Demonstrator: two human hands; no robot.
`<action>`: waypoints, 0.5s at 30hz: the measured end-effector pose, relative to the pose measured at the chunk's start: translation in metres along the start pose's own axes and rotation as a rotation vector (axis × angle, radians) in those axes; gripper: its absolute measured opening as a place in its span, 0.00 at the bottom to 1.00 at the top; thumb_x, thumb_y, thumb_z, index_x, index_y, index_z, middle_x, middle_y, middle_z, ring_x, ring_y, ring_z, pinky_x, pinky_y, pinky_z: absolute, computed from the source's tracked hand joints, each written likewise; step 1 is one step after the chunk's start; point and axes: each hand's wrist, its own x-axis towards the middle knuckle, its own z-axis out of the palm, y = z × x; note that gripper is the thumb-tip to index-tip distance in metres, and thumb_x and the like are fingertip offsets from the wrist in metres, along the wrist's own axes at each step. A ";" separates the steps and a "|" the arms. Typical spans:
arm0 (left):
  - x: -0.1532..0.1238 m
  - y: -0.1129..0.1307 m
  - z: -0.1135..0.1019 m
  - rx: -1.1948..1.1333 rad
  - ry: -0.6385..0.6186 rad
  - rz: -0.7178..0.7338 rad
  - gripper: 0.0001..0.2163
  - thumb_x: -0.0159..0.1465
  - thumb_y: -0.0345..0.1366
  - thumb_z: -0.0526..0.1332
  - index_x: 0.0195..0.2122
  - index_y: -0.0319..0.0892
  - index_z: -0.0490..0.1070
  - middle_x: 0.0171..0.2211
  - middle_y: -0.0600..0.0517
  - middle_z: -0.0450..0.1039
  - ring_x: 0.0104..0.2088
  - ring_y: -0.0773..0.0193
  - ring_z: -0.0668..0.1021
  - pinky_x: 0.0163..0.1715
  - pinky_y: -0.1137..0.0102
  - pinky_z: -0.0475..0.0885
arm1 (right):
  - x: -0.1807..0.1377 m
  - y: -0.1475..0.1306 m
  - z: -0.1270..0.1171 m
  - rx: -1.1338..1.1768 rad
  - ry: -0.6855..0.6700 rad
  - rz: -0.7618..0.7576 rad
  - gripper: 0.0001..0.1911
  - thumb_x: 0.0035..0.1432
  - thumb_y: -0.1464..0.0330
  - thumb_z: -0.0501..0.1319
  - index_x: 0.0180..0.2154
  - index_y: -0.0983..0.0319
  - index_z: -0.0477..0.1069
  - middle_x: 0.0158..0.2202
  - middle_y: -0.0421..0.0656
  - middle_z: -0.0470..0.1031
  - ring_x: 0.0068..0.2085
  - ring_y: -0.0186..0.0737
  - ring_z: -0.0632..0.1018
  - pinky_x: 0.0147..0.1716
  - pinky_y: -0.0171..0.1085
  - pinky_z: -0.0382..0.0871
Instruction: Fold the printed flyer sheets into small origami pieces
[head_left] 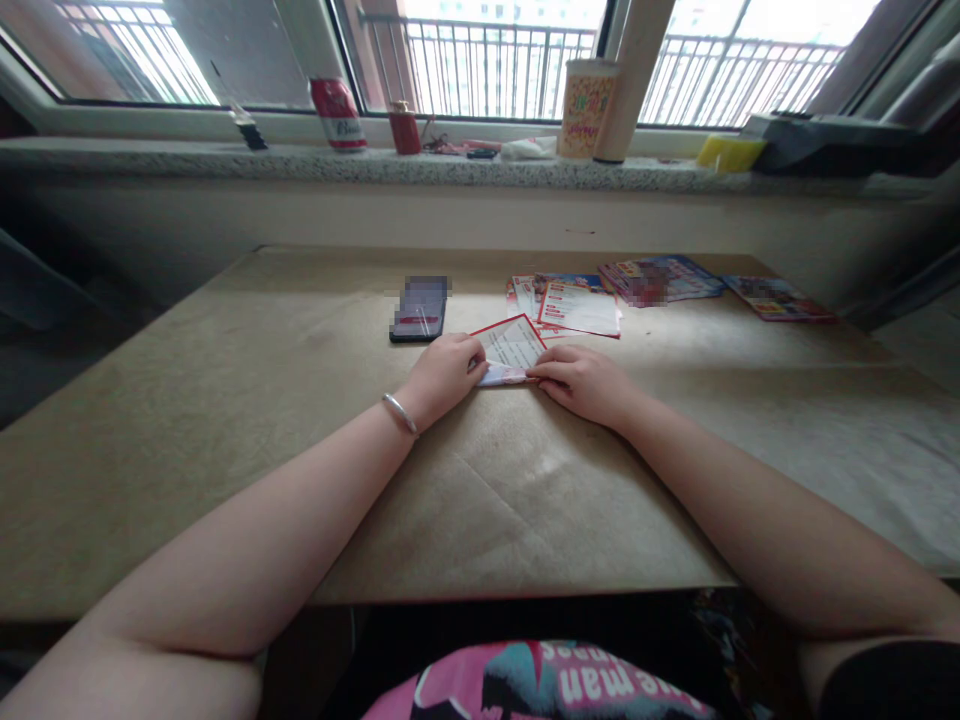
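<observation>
A white paper leaflet with a red border (512, 347) lies on the brown paper-covered table (225, 400), its near edge folded up. My left hand (442, 375), with a silver bracelet on the wrist, pinches the fold's left end with curled fingers. My right hand (585, 380) presses on the fold's right end, fingers closed together.
A dark phone (419, 308) lies just left of the leaflet. More leaflets (577, 305) and coloured flyers (660, 278), (776, 297) lie beyond. On the window sill (112, 160) stand a red can (337, 113), a small red container (404, 127) and a patterned cup (586, 107).
</observation>
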 end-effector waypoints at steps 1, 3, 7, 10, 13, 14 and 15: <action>0.000 0.000 0.001 0.023 0.004 0.014 0.08 0.64 0.33 0.56 0.30 0.38 0.72 0.33 0.47 0.73 0.35 0.61 0.74 0.37 0.67 0.68 | 0.000 0.000 0.001 -0.006 -0.005 0.007 0.13 0.63 0.69 0.57 0.45 0.59 0.78 0.42 0.46 0.78 0.42 0.41 0.75 0.43 0.39 0.68; 0.001 -0.001 0.002 0.064 0.013 0.033 0.09 0.65 0.32 0.55 0.29 0.38 0.71 0.33 0.47 0.73 0.34 0.62 0.73 0.37 0.68 0.68 | 0.000 -0.001 0.001 -0.034 -0.015 0.010 0.13 0.64 0.69 0.57 0.45 0.59 0.79 0.40 0.46 0.78 0.42 0.42 0.74 0.43 0.40 0.68; 0.002 -0.001 0.002 0.080 0.021 0.037 0.09 0.65 0.33 0.56 0.29 0.39 0.71 0.31 0.48 0.72 0.33 0.62 0.73 0.37 0.68 0.69 | 0.000 -0.004 -0.001 -0.104 -0.044 -0.010 0.14 0.64 0.69 0.56 0.45 0.59 0.79 0.40 0.47 0.78 0.42 0.43 0.73 0.43 0.41 0.68; 0.003 -0.004 0.003 0.054 0.020 0.030 0.08 0.64 0.33 0.57 0.29 0.39 0.72 0.30 0.49 0.72 0.34 0.61 0.74 0.38 0.67 0.70 | 0.000 -0.007 -0.003 -0.148 -0.054 -0.030 0.14 0.65 0.68 0.54 0.45 0.60 0.79 0.42 0.47 0.78 0.42 0.44 0.73 0.42 0.41 0.68; 0.001 -0.007 0.004 0.020 0.050 0.018 0.06 0.63 0.32 0.58 0.34 0.39 0.75 0.34 0.48 0.73 0.36 0.61 0.75 0.40 0.67 0.71 | 0.000 -0.011 -0.003 -0.159 -0.059 -0.030 0.15 0.66 0.69 0.53 0.47 0.60 0.77 0.42 0.46 0.78 0.42 0.42 0.74 0.40 0.39 0.68; 0.000 -0.008 0.004 0.006 0.069 0.034 0.07 0.63 0.31 0.57 0.37 0.39 0.75 0.37 0.47 0.73 0.37 0.60 0.75 0.41 0.66 0.71 | 0.000 -0.012 -0.003 -0.155 -0.062 -0.022 0.15 0.66 0.70 0.53 0.47 0.60 0.77 0.41 0.46 0.78 0.41 0.42 0.74 0.40 0.39 0.68; -0.002 -0.008 0.004 -0.004 0.091 0.065 0.08 0.63 0.31 0.57 0.39 0.40 0.75 0.39 0.47 0.74 0.39 0.60 0.75 0.43 0.66 0.71 | 0.001 -0.012 -0.003 -0.151 -0.064 -0.011 0.16 0.66 0.70 0.53 0.48 0.59 0.76 0.41 0.46 0.78 0.41 0.41 0.74 0.40 0.38 0.68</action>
